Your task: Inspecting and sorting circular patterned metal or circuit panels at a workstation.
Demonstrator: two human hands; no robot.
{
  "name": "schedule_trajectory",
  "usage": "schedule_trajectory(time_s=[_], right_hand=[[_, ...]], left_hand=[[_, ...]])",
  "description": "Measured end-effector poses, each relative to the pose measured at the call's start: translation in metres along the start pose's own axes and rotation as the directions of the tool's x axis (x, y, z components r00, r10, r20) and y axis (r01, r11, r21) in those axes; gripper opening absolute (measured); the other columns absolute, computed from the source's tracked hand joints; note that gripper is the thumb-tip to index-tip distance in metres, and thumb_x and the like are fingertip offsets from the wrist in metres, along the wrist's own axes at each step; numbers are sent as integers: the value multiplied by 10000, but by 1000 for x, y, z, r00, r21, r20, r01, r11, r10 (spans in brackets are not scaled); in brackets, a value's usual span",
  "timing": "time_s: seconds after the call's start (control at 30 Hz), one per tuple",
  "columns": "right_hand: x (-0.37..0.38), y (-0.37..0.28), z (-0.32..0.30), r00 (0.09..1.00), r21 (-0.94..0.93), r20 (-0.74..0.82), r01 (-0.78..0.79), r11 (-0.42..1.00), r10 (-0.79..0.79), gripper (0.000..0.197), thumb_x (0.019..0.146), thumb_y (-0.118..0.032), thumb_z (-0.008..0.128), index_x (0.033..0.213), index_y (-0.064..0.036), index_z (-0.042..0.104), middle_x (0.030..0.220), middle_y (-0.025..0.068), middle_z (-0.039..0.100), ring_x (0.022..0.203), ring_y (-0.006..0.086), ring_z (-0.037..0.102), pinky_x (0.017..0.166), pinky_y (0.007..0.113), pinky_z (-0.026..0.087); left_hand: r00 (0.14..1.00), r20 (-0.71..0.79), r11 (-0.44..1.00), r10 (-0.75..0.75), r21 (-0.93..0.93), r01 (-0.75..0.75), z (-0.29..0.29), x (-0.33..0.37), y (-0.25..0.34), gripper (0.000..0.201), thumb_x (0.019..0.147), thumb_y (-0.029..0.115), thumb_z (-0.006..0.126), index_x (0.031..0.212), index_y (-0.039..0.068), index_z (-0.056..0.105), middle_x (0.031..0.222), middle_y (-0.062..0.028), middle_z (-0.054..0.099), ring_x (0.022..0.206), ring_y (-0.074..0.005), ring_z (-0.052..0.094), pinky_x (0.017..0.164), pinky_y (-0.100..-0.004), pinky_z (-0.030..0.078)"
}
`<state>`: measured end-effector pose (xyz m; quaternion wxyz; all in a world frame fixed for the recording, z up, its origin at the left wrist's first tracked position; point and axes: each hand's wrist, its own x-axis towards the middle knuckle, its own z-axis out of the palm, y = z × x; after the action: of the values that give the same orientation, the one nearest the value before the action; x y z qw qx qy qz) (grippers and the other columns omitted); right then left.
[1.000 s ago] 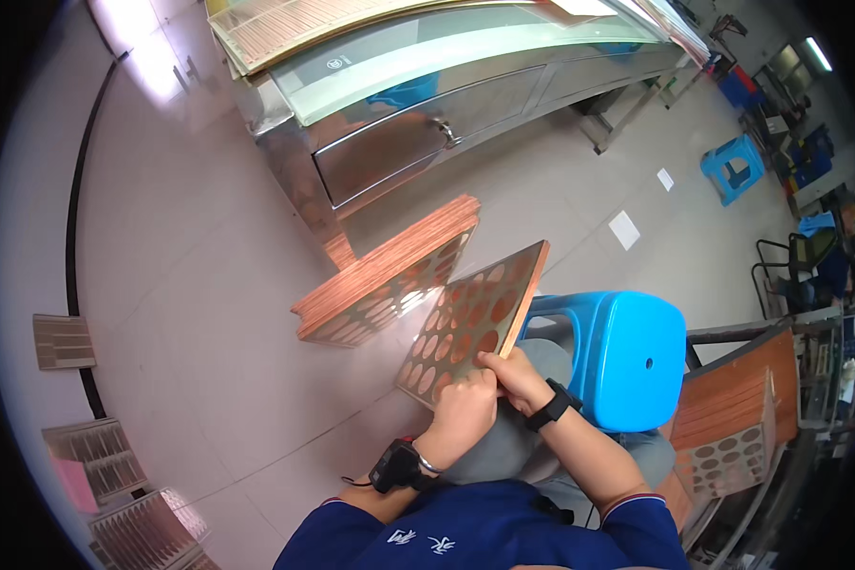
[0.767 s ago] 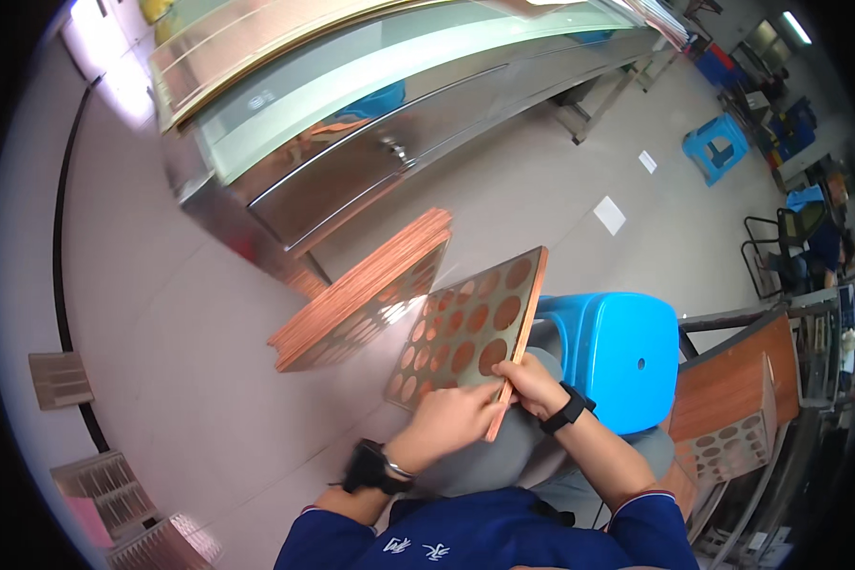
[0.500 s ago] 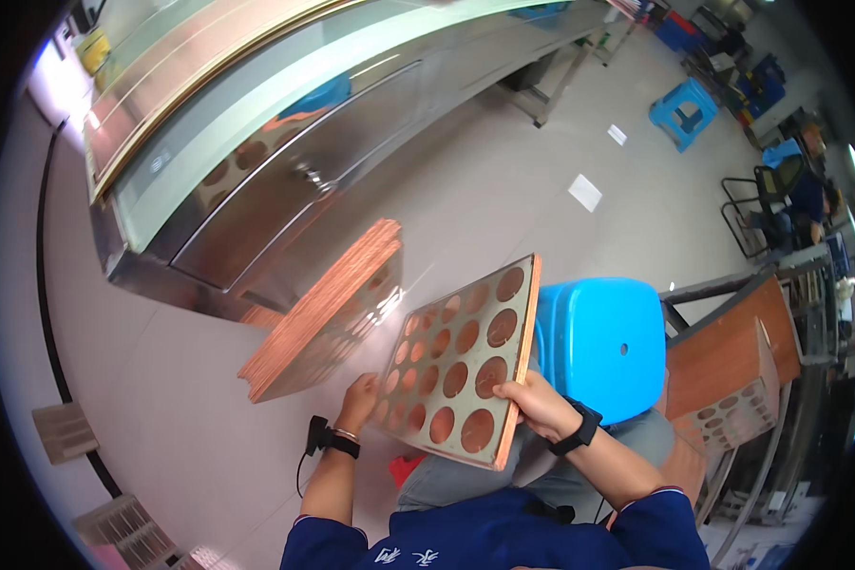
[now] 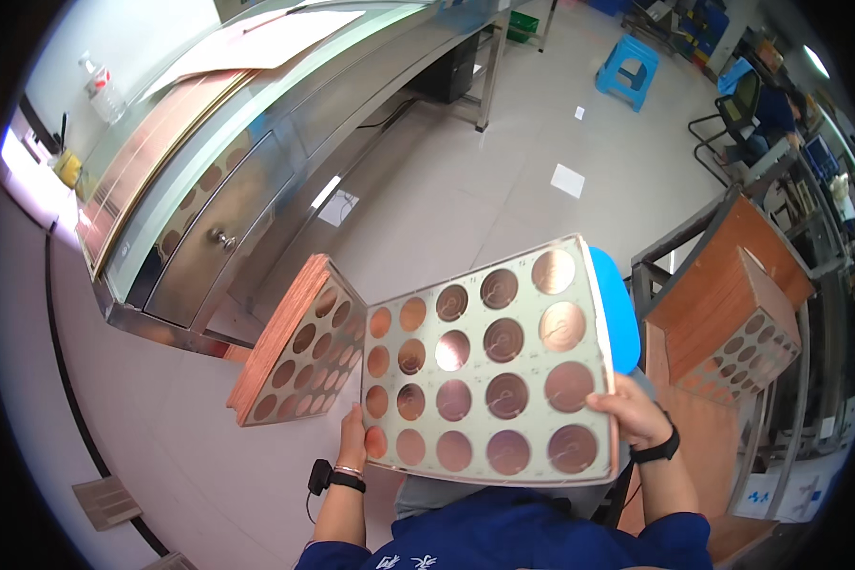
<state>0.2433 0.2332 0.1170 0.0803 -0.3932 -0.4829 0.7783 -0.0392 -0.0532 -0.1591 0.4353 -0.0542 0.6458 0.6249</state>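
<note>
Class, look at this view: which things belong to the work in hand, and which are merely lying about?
In hand: panel with copper discs, held by left hand and right hand; stack of like panels beside it.

Lying about: blue stool, steel cabinet, plastic bottle, far small stool.

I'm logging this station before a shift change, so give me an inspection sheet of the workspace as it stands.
Surface: pale tiled floor; no table under the hands.
Job's things: flat panel with rows of round copper discs, held up face-on by both hands.
Clutter: stack of similar panels leaning on the floor at left; another stack on a rack at right; blue stool behind the held panel.
Grips: left hand grips the panel's lower left edge; right hand grips its lower right corner.
Cables: a dark line curves across the floor at left; whether it is a cable cannot be told.
Surroundings: steel cabinet with a worktop; a second blue stool; a person seated far right.
</note>
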Motion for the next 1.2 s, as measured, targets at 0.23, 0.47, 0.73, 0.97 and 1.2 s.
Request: schedule_trajectory(time_s=[0.23,0.47,0.73,0.97,1.2], right_hand=[[-12,36,-125,888,-53,-311,341,939,-340,308,921,-175,541,1137,43,550,1014,52,627,900,100,585,783,243,474],[-16,95,-189,796,-107,-554,222,969,-244,212,935,-175,502,932,14,597,883,3,597,811,76,533,711,230,428],[-1,102,-181,686,-404,-616,149,903,-388,269,916,-218,480,783,7,544,693,34,524,674,110,489,615,270,410],[0,106,-172,629,-568,-637,9,823,-446,334,913,-194,460,1165,6,550,906,162,628,861,296,597,778,349,457],[-18,96,-157,321,-816,-522,82,572,-790,404,892,-119,476,1270,23,466,1249,223,511,1186,351,460,994,388,367]], left_hand=[[978,-50,975,204,-82,-208,105,-72,77,428,1006,308,329,1094,-49,548,1003,-79,611,880,-159,572,792,-295,463],[965,73,961,251,104,-257,134,-59,72,402,1001,275,354,1050,-61,568,1010,-99,603,897,-138,552,809,-290,442],[940,143,934,309,140,-328,138,-64,73,418,1000,294,339,1145,-52,524,1077,-87,589,949,-145,561,839,-289,452],[952,165,965,258,-1,-261,149,-79,86,319,992,249,373,1070,-14,536,997,-67,575,893,-125,533,805,-273,441],[940,108,929,325,147,-338,136,-76,89,235,984,208,406,963,27,555,863,-15,541,798,-82,494,721,-247,435]])
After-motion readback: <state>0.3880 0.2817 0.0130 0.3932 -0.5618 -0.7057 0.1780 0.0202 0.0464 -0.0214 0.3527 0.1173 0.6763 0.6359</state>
